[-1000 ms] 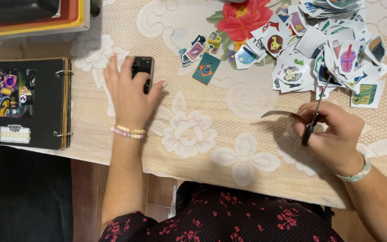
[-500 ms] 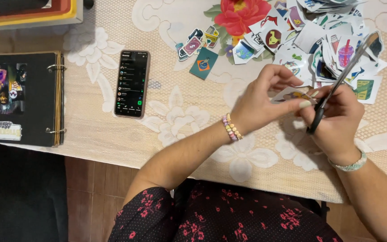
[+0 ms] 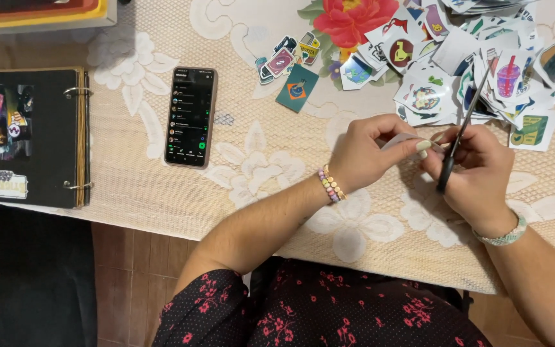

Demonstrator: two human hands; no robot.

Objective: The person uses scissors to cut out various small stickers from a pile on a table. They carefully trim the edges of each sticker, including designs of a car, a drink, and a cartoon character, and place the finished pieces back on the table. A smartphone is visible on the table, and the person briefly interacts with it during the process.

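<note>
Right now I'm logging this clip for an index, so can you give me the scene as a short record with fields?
Surface: beige lace floral tablecloth
Left hand: pinches a small white paper cutout
Right hand: holds black-handled metal scissors, blades pointing away from the person
Behind the hands: pile of colourful cut-out stickers
Left of the hands: black smartphone, screen lit, face up
Far left: black ring-bound scrapbook with stickers on its cover

A small white paper cutout [image 3: 401, 139] is pinched in the left hand [image 3: 370, 154], while black-handled scissors [image 3: 458, 136] are gripped in the right hand [image 3: 473, 170]. Beyond the hands a pile of stickers [image 3: 464, 58] is spread; a smartphone [image 3: 191, 116] is laid left of them on the worktop [image 3: 252, 186].
</note>
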